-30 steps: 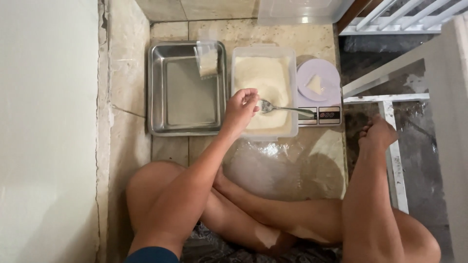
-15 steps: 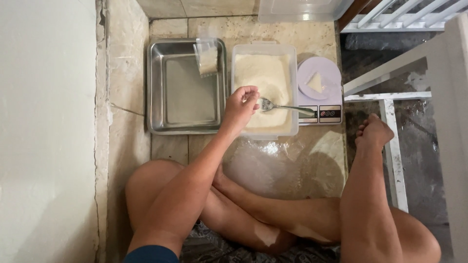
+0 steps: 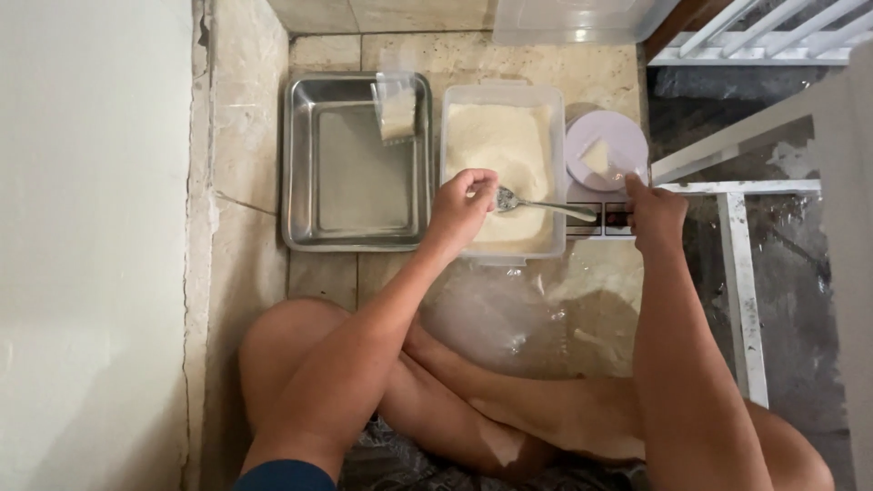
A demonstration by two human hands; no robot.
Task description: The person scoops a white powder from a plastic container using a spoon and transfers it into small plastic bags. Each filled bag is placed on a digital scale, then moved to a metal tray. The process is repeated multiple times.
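Spoon (image 3: 532, 203) lying crosswise over the tub (image 3: 503, 169) of pale powder, bowl to the left, handle toward the scale (image 3: 607, 182).
Left hand (image 3: 462, 207) hovers loosely curled at the bowl, grip unclear; right hand (image 3: 653, 214) curls at the scale's edge. Steel tray (image 3: 355, 164) sits just beside the tub.

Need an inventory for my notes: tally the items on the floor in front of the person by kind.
Square stainless steel tray: 1
Clear plastic tubs, one of pale powder, one at the top edge: 2
Metal spoon: 1
Small filled clear bag: 1
Round-topped white scale: 1
Total: 6
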